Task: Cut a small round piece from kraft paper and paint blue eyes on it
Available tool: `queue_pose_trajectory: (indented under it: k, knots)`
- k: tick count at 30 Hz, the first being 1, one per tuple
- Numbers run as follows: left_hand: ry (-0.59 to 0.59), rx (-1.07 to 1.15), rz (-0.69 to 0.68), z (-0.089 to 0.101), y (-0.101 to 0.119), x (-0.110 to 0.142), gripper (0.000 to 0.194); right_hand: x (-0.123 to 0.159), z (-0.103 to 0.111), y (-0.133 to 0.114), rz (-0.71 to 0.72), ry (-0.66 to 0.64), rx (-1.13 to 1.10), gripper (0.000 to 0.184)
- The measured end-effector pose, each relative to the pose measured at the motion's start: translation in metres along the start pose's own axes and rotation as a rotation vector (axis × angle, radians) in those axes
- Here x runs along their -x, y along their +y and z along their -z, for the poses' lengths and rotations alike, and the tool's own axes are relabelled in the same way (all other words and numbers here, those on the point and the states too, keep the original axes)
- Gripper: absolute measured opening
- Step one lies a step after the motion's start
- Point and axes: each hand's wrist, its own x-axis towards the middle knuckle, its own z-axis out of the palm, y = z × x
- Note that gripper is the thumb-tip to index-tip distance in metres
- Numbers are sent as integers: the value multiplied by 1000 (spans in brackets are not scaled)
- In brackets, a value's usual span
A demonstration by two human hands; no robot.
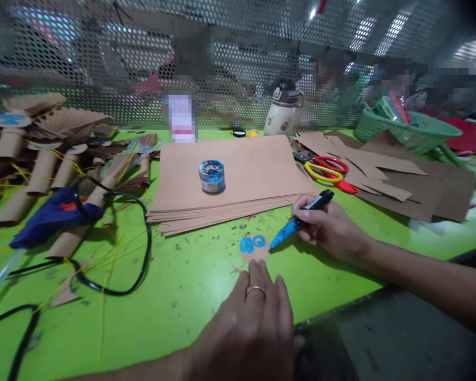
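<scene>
A small round brown paper piece [254,254] lies on the green table, with two blue painted circles on its upper half. My left hand [254,312], a ring on one finger, rests on its lower edge with fingers stretched out and lying flat. A blue-coated marker [297,222] with a black end is gripped in my right hand [329,230], closed round its barrel. Its tip points down-left and sits at the piece's right edge; whether it touches, I cannot tell. Behind, an open jar of blue paint [212,179] stands on a stack of brown paper [249,164].
On the left lie rolled paper figures [43,164], a blue glue gun [55,217] and its looping black cord [146,248]. Scissors [327,172] and paper offcuts [396,169] are on the right. At the back stand a bottle [281,114] and a green basket [416,135].
</scene>
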Motion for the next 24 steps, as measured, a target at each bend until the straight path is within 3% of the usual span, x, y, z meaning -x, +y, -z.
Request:
queue_pose_trajectory:
  k: [6,11,17,24]
  knots:
    - [93,-2,-49,-3,-2,2,50,-3,-8,-11,-37,-23,40,12]
    - [131,9,-52,-5,-2,2,47,-13,-13,-12,70,-22,16,12]
    - [73,-28,-68,-4,-1,2,50,-14,-13,-4,149,12,-12,14]
    - [113,-71,-72,-9,-1,4,49,-15,-8,0,179,-20,55,13]
